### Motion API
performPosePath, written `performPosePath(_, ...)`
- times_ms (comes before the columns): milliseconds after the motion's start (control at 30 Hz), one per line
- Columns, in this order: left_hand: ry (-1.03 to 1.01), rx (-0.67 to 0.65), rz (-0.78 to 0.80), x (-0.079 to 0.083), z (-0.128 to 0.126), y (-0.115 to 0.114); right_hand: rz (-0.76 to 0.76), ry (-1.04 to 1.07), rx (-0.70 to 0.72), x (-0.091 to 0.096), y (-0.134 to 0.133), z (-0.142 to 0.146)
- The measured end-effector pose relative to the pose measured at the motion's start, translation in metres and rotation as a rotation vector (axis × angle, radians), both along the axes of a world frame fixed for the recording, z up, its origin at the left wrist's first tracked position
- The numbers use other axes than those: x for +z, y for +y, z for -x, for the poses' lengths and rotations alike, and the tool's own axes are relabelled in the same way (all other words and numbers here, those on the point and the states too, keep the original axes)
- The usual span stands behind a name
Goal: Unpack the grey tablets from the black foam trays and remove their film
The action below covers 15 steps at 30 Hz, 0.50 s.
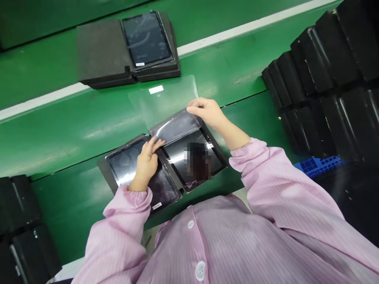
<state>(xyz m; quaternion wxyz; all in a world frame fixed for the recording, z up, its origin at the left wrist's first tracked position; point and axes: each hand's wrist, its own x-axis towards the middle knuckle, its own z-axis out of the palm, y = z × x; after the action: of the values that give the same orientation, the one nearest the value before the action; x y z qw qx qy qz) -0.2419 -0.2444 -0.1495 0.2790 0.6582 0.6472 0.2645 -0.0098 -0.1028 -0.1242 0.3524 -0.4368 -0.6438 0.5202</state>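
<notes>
My right hand (207, 112) pinches the upper right part of a clear plastic film (174, 92) with a small white label. The film rises beyond the hand, and its lower part lies over the far end of a tablet-like screen (192, 157) in a black foam tray (220, 161). Below the film's edge the screen is bare and shiny. My left hand (147, 161) has its fingers stretched and apart, their tips touching the film's lower left corner. Beneath that hand, in the tray's left half, lies a second screen (166, 183) with a white label, partly covered by the hand.
Farther off, a foam tray (102, 49) holds another tablet-like screen (147, 39) in its right half. Black foam trays (322, 79) are stacked at the right, above a blue plastic grid (318, 165). More black trays (22, 213) stand at the left. A white strip (237, 31) crosses the green worktop (74, 126).
</notes>
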Motion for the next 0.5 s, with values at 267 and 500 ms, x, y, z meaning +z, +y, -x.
performPosePath(267,0.213,-0.371,0.063,0.014,-0.041,-0.06,0.328,-0.386,-0.219,0.019,-0.045,-0.033)
performPosePath(500,0.203,-0.363,0.029,0.012,-0.075,-0.112,0.295,-0.494,-0.273,0.013,-0.087,-0.012)
